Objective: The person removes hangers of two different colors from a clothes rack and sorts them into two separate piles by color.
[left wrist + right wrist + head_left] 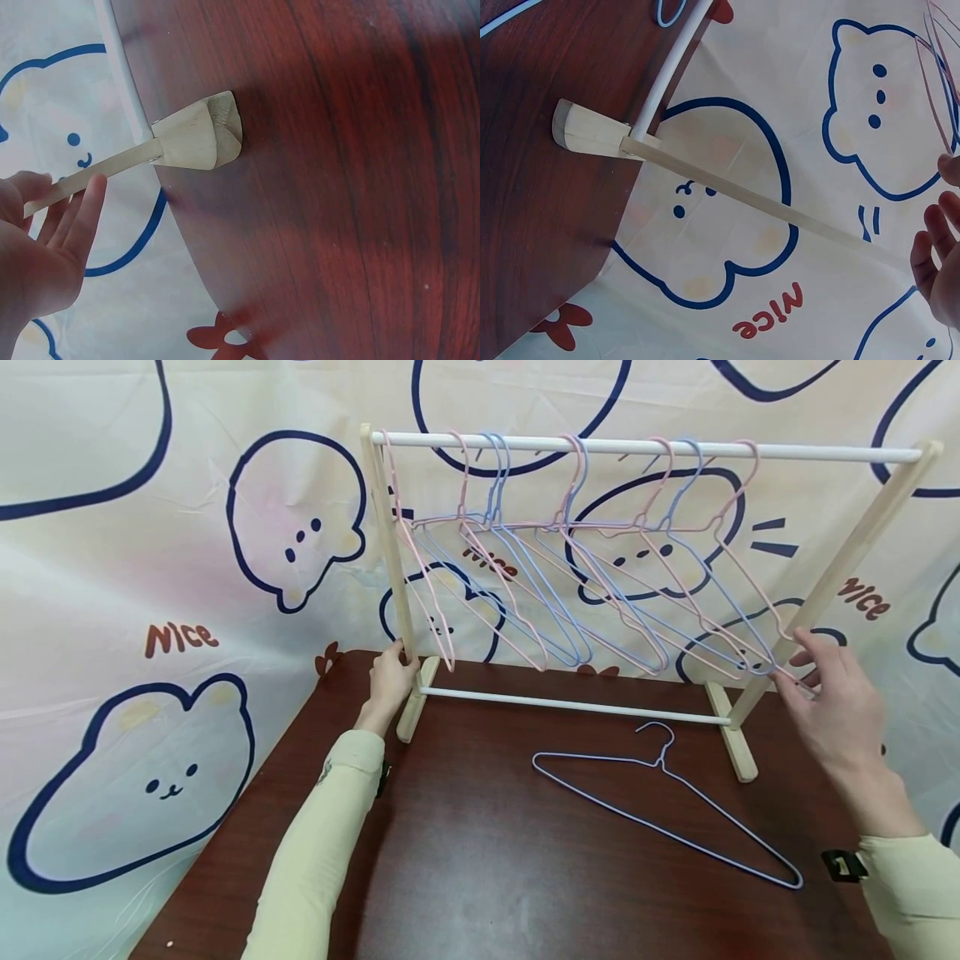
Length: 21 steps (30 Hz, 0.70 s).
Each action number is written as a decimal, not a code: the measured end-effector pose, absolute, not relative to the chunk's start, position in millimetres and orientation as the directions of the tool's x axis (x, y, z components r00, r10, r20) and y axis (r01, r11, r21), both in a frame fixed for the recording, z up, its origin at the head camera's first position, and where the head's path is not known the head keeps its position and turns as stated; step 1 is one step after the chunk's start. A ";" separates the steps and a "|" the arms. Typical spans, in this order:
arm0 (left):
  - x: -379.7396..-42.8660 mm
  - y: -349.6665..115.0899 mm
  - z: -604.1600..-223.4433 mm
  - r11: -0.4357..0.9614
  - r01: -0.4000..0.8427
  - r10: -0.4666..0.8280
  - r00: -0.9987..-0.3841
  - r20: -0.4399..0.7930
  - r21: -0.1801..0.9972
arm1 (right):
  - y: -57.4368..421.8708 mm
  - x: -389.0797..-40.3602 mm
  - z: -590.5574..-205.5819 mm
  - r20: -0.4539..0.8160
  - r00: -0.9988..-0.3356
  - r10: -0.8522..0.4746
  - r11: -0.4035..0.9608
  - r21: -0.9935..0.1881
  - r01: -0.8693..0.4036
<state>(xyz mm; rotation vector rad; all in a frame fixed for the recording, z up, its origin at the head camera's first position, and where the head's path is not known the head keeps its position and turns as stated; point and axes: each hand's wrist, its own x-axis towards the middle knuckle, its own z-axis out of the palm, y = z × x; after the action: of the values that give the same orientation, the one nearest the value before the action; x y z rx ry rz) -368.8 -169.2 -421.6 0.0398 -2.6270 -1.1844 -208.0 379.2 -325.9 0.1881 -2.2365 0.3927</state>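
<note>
Your left hand (392,681) grips the rack (534,444), your right hand (842,718) a pink hanger (752,583); before the rack lies a blue hanger (661,763).

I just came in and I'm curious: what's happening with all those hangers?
A person's left grip holds the rack by its left post, while the right grip pinches the end of a pink hanger at the right of the row. Other pink and blue hangers hang from the white top bar, and one blue hanger lies on the brown table.

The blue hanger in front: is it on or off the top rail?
Off: the blue hanger lies on the table, below the top rail.
</note>
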 end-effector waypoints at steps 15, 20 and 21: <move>-369.5 -169.6 -421.4 0.669 0.080 -0.133 -0.965 0.225 0.739 | 375.3 -201.6 -325.2 0.843 -0.537 -0.033 0.937 -0.160 -0.309; -369.7 -169.3 -421.8 0.675 0.073 -0.138 -0.965 0.223 0.734 | 372.8 -199.8 -325.6 0.864 -0.503 -0.011 0.927 -0.180 -0.329; -369.8 -169.0 -421.9 0.675 0.073 -0.139 -0.965 0.223 0.734 | 372.5 -199.1 -325.8 0.869 -0.495 -0.003 0.926 -0.184 -0.330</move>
<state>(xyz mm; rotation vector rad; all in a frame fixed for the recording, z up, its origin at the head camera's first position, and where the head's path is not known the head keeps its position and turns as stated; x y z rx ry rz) -369.8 -169.0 -421.9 0.0526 -2.6294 -1.1698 -199.1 372.5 -325.8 0.2385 -2.0584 0.4021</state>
